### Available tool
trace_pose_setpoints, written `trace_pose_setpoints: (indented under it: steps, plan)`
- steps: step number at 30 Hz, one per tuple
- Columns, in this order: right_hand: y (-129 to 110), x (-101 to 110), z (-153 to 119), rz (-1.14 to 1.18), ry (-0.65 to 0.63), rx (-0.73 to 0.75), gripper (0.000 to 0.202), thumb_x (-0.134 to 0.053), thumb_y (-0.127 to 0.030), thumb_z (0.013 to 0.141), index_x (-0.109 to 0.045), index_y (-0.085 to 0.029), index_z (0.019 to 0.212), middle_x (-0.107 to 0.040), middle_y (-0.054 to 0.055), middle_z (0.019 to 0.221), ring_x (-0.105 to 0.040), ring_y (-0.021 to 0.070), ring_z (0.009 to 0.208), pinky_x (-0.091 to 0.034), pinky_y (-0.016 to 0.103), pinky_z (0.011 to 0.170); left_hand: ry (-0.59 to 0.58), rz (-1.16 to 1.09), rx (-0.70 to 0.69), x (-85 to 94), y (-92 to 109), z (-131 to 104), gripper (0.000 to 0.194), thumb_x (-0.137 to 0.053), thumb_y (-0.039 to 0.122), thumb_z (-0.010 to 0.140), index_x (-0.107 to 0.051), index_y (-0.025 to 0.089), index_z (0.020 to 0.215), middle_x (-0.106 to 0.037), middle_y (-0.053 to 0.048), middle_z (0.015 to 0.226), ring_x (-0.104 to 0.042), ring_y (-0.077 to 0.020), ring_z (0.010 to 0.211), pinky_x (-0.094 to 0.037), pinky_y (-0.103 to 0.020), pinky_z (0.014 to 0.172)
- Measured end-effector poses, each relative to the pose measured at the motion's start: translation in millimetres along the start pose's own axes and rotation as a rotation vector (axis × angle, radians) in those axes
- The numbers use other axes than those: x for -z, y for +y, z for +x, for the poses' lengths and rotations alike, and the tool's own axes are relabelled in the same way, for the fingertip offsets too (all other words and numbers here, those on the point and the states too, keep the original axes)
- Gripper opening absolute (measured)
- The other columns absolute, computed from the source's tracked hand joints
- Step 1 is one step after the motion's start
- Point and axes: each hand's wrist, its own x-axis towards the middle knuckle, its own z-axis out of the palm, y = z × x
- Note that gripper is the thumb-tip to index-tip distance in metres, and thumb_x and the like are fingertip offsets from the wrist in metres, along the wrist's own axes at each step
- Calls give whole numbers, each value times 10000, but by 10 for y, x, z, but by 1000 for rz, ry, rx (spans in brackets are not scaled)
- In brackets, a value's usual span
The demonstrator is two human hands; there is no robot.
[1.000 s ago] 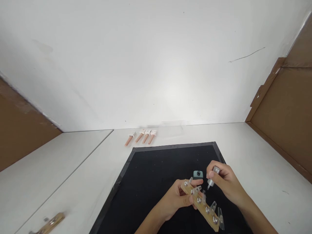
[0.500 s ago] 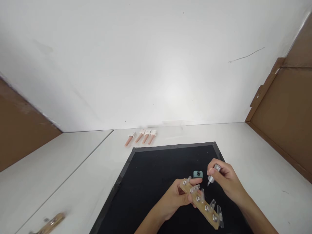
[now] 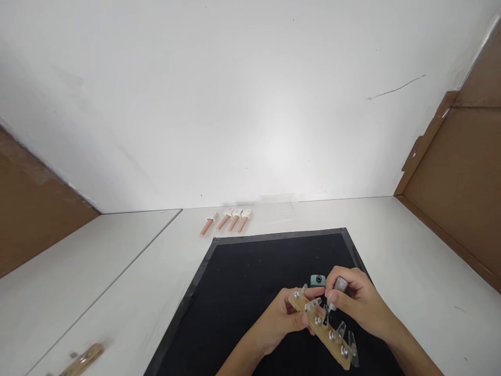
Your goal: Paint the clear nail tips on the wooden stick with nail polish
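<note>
My left hand (image 3: pixel 278 319) is closed around a wooden strip (image 3: pixel 324 337) that slants down to the right. Several clear false nail tips (image 3: pixel 340 330) stand out from it on round silver mounts. Pinched in my right hand (image 3: pixel 362 304) is a nail polish brush (image 3: pixel 340 285) by its silver cap, bristles pointing down. Its tip is at one of the middle nail tips; contact is too small to make out. Just beyond my left fingertips, the open teal nail polish bottle (image 3: pixel 318 280) sits on the black mat (image 3: pixel 242 292).
Several pinkish tubes with white tops (image 3: pixel 227 221) lie at the back of the white table (image 3: pixel 156 261), by the white wall. A blurred second wooden strip (image 3: pixel 84 359) lies at lower left. Brown cardboard panels (image 3: pixel 456 172) border both sides.
My right hand has moved left and down, carrying the brush from beside the bottle to the nail tips on the strip. My left hand and the strip have barely moved.
</note>
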Motion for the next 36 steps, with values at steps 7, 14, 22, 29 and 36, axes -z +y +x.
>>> trace_pose_setpoints:
  steps: [7, 14, 22, 29, 36]
  plan:
    - [-21, 4, 13, -118, 115, -51, 434, -506, -576, 824, -519, -196, 613, -378, -57, 503, -340, 105, 460, -299, 227, 429, -10, -17, -27, 39, -53, -28, 448, -800, 429, 562, -740, 264, 974, -665, -30, 661, -528, -113, 571, -421, -242, 569]
    - [-15, 0, -10, 13, 84, 2, 432, -521, -573, 822, -517, -193, 619, -393, -53, 519, -347, 102, 470, -298, 221, 448, -24, 11, -43, 35, -41, -25, 461, -788, 451, 575, -735, 258, 990, -651, -31, 666, -492, -99, 552, -412, -239, 566]
    - [-8, -20, 0, -36, 4, -31, 428, -511, -561, 834, -509, -194, 613, -425, -56, 490, -361, 95, 439, -307, 217, 426, -36, 93, -15, -55, 43, 3, 558, -772, 534, 540, -746, 173, 964, -594, -34, 658, -457, -105, 552, -411, -250, 566]
    - [10, -12, 5, -84, 47, -52, 418, -506, -548, 841, -509, -194, 618, -357, -69, 501, -312, 95, 455, -295, 215, 423, 4, 39, -17, -12, -23, -11, 449, -807, 469, 525, -768, 194, 878, -615, -31, 639, -487, -117, 553, -418, -264, 561]
    - [26, -5, 19, -113, 96, -75, 402, -514, -530, 840, -529, -193, 620, -373, -59, 509, -342, 108, 471, -298, 225, 443, 2, -20, -12, 33, -48, -34, 455, -823, 406, 534, -751, 228, 947, -688, -50, 675, -542, -126, 566, -430, -262, 572]
